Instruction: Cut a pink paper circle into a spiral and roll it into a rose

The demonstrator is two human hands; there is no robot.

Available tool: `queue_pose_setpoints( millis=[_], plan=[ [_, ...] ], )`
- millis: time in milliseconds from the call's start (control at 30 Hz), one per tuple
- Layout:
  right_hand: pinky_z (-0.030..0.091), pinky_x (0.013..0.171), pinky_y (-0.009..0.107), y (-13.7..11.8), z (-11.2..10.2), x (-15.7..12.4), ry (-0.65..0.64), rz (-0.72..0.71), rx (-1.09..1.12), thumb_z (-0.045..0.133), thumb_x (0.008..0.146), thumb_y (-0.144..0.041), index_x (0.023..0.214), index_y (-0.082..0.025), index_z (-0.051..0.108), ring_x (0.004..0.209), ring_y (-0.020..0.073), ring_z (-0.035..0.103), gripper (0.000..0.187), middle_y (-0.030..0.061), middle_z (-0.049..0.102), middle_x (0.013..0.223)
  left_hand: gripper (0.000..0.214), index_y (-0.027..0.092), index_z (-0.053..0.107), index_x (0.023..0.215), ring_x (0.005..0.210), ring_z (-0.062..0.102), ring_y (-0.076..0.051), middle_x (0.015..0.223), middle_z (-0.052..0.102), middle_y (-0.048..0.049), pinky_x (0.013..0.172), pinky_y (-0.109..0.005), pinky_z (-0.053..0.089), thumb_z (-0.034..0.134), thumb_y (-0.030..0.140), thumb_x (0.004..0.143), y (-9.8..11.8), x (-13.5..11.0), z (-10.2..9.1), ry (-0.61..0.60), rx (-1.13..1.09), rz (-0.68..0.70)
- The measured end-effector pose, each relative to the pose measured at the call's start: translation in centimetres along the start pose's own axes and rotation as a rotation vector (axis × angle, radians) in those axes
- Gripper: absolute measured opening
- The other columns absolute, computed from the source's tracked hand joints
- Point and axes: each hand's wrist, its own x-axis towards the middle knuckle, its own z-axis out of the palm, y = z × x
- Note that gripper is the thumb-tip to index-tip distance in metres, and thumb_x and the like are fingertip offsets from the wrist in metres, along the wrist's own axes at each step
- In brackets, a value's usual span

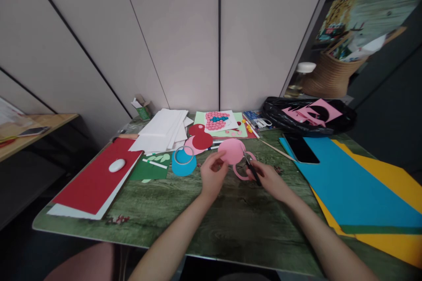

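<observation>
My left hand pinches the lower left edge of a round piece of pink paper above the table's middle. In my right hand is a pair of scissors with black handles, their blades at the right edge of the pink round. A curved pink offcut strip hangs below and to the right of the round, by the scissors. Left of my hands a tape ring lies on a blue paper circle. Behind it are red paper circles overlapping a pink one.
On the left are red sheets with a white mouse-like object, green paper and white sheets. Blue sheets, a phone and a black bag with pink scraps sit right. A dotted picture lies behind.
</observation>
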Motion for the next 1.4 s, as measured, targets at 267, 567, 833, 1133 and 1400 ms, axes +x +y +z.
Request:
queue_pose_setpoints(
  millis=[267,567,833,1133,1400],
  plan=[
    [0.034,0.056,0.023,0.15,0.04,-0.04,0.016,-0.018,-0.057,0.044,0.082,-0.033,0.072,-0.017,0.051,0.059,0.0138,0.048,0.020,-0.0003,0.055,0.065,0.026,0.017,0.065,0.095,0.081,0.058,-0.015,0.097,0.062,-0.0093,0.070,-0.026,0.048,0.061,0.017,0.069,-0.06,0.02,0.04,0.021,-0.015,-0.012],
    [0.033,0.054,0.023,0.47,-0.05,0.03,0.000,-0.017,-0.091,0.043,0.082,-0.029,0.072,-0.018,0.052,0.059,0.0141,0.049,0.017,-0.0005,0.055,0.063,0.016,0.017,0.068,0.085,0.087,0.059,-0.017,0.091,0.066,-0.0081,0.078,-0.032,0.048,0.059,0.022,0.073,0.04,0.10,-0.13,0.045,-0.017,0.027],
    [0.032,0.054,0.023,0.32,-0.08,0.00,-0.027,-0.035,-0.081,0.043,0.082,-0.027,0.069,-0.018,0.049,0.058,0.0135,0.047,0.017,-0.0011,0.052,0.062,0.023,0.017,0.066,0.094,0.091,0.059,-0.018,0.099,0.064,-0.0094,0.080,-0.031,0.048,0.061,0.024,0.073,0.17,0.14,-0.25,0.072,-0.031,-0.007],
    [0.032,0.055,0.023,0.50,-0.11,-0.07,-0.054,-0.050,-0.097,0.040,0.083,-0.023,0.069,-0.018,0.048,0.059,0.0137,0.048,0.016,-0.0009,0.054,0.062,0.030,0.018,0.062,0.103,0.092,0.058,-0.017,0.108,0.059,-0.0102,0.081,-0.031,0.048,0.061,0.022,0.073,-0.29,0.11,-0.24,0.072,-0.091,-0.008],
    [0.032,0.054,0.022,0.27,-0.13,0.03,-0.072,-0.039,-0.082,0.044,0.082,-0.026,0.067,-0.018,0.048,0.058,0.0130,0.048,0.018,-0.0017,0.052,0.060,0.033,0.018,0.061,0.105,0.095,0.056,-0.017,0.110,0.055,-0.0101,0.081,-0.030,0.048,0.061,0.021,0.072,-0.45,0.20,-0.19,0.089,-0.107,0.018]
  ],
)
